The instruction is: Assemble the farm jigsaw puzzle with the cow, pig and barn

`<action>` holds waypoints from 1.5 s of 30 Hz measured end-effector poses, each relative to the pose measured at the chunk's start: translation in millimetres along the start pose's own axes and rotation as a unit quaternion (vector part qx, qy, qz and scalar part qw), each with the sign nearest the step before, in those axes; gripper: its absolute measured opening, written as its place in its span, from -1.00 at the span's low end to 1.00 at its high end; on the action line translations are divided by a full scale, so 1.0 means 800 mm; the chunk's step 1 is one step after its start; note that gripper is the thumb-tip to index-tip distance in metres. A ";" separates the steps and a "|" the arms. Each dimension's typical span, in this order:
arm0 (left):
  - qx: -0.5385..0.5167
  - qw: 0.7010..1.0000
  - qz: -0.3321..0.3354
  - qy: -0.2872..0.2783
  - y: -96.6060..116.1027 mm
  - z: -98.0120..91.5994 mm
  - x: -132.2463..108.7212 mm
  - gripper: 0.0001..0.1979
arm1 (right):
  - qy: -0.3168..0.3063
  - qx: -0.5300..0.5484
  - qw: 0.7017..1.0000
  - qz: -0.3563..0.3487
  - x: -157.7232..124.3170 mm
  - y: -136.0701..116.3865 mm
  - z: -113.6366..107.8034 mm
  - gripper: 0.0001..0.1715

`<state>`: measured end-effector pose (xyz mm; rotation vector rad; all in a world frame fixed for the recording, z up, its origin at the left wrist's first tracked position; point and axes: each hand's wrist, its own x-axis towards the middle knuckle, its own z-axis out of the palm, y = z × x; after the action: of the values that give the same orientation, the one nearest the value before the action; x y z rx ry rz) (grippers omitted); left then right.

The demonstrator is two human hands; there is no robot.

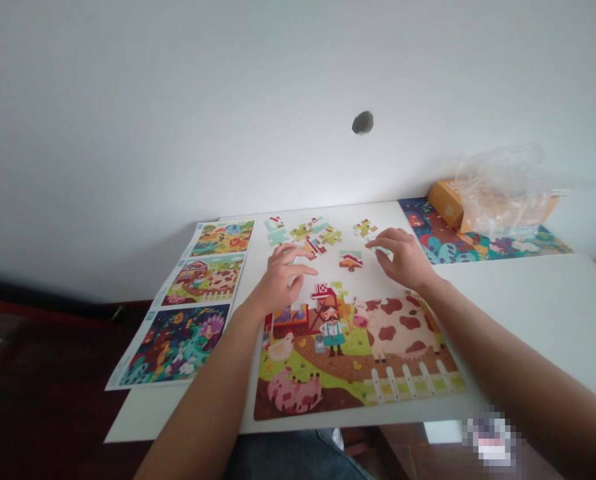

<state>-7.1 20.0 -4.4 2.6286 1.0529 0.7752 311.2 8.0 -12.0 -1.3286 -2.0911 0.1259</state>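
Right hand (402,259) on a pale piece (384,251), grip unclear; left hand (282,280) spread open beside loose puzzle pieces (331,235) at twelve o'clock!

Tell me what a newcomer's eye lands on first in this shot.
The brightly coloured farm jigsaw puzzle, with its big spotted cow, catches the eye first at the front of the table. Just beyond it, the left hand and right hand spread near the loose puzzle pieces. At the back right, a crumpled clear plastic bag stands out beside an orange box.
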 end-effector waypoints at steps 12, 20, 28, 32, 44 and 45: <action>0.112 0.981 -0.148 0.055 -0.044 0.018 -0.010 -0.72 | -0.122 -0.018 0.992 -0.037 -0.009 -0.013 0.016 -0.75; 0.097 0.983 -0.151 0.046 -0.046 0.020 -0.011 -0.73 | -0.107 -0.003 0.993 -0.050 -0.005 -0.015 0.016 -0.82; 0.083 0.989 -0.120 0.036 -0.039 0.019 -0.010 -0.73 | -0.128 0.042 0.988 -0.080 -0.007 -0.021 0.019 -0.74; 0.065 0.994 -0.090 0.010 -0.029 0.014 -0.008 -0.74 | -0.106 0.050 0.991 -0.069 -0.008 -0.029 0.025 -0.73; 0.018 0.996 -0.068 -0.051 -0.010 0.016 -0.003 -0.60 | -0.077 0.086 0.993 -0.023 0.000 -0.040 0.030 -0.74; 0.019 0.997 -0.071 -0.034 -0.013 0.014 -0.003 -0.60 | -0.082 0.097 0.992 -0.023 0.004 -0.044 0.026 -0.74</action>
<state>-8.5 25.9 -18.5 2.5569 1.2315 0.6380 271.5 -1.1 -12.4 -1.1861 -2.1803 0.4203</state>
